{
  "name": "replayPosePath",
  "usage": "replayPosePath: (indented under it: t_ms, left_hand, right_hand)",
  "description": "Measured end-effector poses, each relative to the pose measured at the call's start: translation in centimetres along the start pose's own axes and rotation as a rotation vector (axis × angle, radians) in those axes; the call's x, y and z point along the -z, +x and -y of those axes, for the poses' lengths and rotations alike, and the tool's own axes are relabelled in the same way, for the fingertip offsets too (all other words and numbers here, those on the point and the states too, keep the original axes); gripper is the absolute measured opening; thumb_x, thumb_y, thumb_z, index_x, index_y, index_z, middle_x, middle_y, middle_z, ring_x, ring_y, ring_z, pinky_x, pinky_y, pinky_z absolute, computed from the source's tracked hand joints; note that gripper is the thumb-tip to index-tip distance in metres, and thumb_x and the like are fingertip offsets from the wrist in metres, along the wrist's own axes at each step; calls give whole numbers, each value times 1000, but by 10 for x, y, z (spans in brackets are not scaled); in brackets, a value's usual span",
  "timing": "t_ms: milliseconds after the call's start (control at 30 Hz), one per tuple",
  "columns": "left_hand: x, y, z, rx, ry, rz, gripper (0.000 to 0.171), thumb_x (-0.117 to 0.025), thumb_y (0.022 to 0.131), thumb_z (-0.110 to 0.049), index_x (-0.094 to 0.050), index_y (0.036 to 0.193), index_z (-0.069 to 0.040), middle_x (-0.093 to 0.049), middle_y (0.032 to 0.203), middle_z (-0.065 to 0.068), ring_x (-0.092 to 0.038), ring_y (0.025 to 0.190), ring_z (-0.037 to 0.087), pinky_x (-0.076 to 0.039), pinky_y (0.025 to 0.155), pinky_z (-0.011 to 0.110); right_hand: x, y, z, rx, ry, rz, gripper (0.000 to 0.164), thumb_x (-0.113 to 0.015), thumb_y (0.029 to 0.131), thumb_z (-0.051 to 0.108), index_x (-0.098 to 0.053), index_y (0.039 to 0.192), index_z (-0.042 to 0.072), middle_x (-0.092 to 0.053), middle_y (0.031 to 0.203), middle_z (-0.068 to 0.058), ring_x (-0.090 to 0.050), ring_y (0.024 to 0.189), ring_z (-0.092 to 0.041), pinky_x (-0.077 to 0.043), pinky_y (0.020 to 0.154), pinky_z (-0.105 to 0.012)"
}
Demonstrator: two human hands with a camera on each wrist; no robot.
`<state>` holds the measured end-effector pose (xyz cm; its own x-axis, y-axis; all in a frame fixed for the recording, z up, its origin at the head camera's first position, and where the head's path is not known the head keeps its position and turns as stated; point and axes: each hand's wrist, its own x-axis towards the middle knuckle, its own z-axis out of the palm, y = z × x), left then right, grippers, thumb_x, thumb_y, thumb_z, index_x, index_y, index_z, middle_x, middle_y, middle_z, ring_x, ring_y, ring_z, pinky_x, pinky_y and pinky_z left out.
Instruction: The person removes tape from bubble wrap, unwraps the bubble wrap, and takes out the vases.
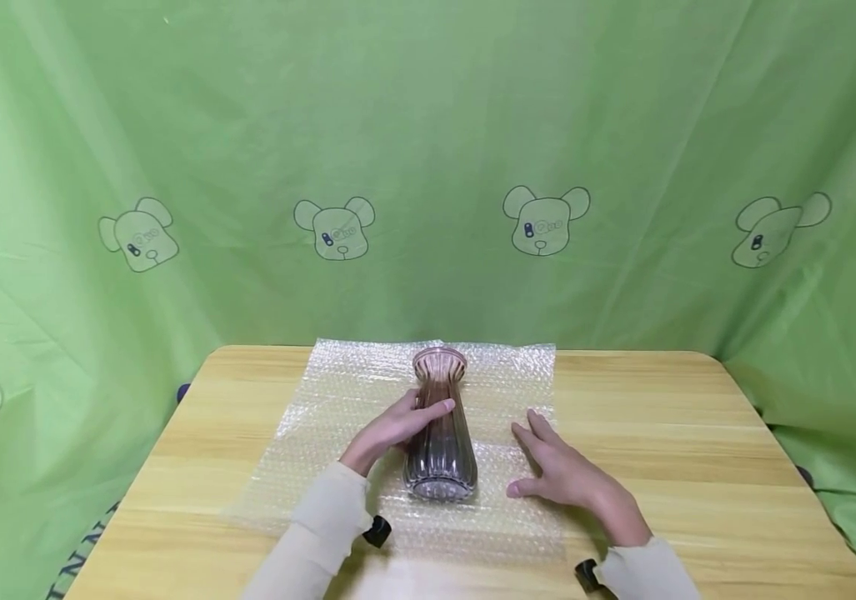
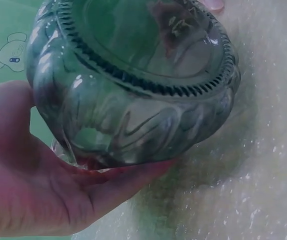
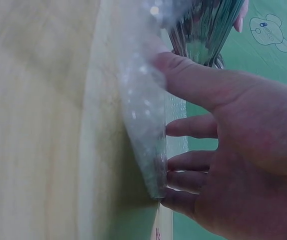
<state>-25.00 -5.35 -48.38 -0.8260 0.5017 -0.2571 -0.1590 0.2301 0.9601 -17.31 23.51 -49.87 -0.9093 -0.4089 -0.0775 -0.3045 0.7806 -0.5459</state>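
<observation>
A ribbed glass vase (image 1: 440, 450), pinkish at its flared rim and dark grey lower down, lies tilted with its base toward me. My left hand (image 1: 401, 423) grips its narrow middle from the left, thumb across the top. In the left wrist view, the round base of the vase (image 2: 133, 110) fills the upper part, above the left hand (image 2: 48, 185). Beneath is a clear bubble wrap sheet (image 1: 337, 417). My right hand (image 1: 566, 471) is over the sheet's right side, fingers spread; its fingertips touch the bubble wrap (image 3: 143, 115) in the right wrist view.
The bubble wrap lies on a wooden table (image 1: 660, 417) with rounded back corners. A green curtain (image 1: 428, 125) with bear-head drawings hangs behind and at both sides. Small black devices (image 1: 377, 532) sit at both wrists.
</observation>
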Motion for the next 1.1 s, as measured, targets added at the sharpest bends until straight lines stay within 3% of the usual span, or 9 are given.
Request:
replayPosePath:
  t_ms: [267, 533, 733, 900, 1100]
  left_hand:
    - [-2, -1, 0, 36, -18, -90, 65, -68, 97, -39, -44, 142, 1, -65, 119, 20, -68, 104, 34, -59, 89, 52]
    - [-5, -7, -1, 77, -22, -105, 77, -70, 94, -43, -35, 147, -1, -59, 127, 25, -66, 110, 38, -58, 90, 55]
    - [-1, -12, -13, 26, -41, -70, 80, -69, 95, -39, -27, 154, -7, -59, 131, 26, -66, 109, 38, -59, 85, 56]
    - [1, -11, -16, 9, -122, -39, 81, -71, 95, -33, -23, 157, -14, -54, 139, 25, -64, 114, 39, -58, 88, 58]
    - [2, -9, -19, -54, -203, -51, 90, -78, 90, -24, -23, 160, -17, -43, 151, 23, -62, 117, 37, -58, 89, 54]
  right_hand:
    - [2, 0, 1, 13, -2, 0, 107, -84, 81, 42, -27, 157, -9, -6, 161, -41, -13, 147, -58, -20, 117, -66]
    - [3, -4, 1, 1, -12, 10, 101, -85, 80, 42, -38, 153, -8, -9, 160, -42, -16, 146, -59, -23, 116, -67]
    - [4, -8, 1, 5, -31, 1, 99, -86, 79, 42, -41, 152, -8, -11, 158, -43, -18, 145, -60, -25, 115, -67]
    - [5, -15, 1, -1, -55, 5, 99, -86, 78, 43, -42, 151, -8, -12, 157, -45, -21, 144, -61, -26, 114, -67]
    - [5, -26, 2, 4, -60, 8, 99, -85, 79, 44, -42, 151, -8, -13, 157, -45, -22, 143, -61, -27, 113, -67]
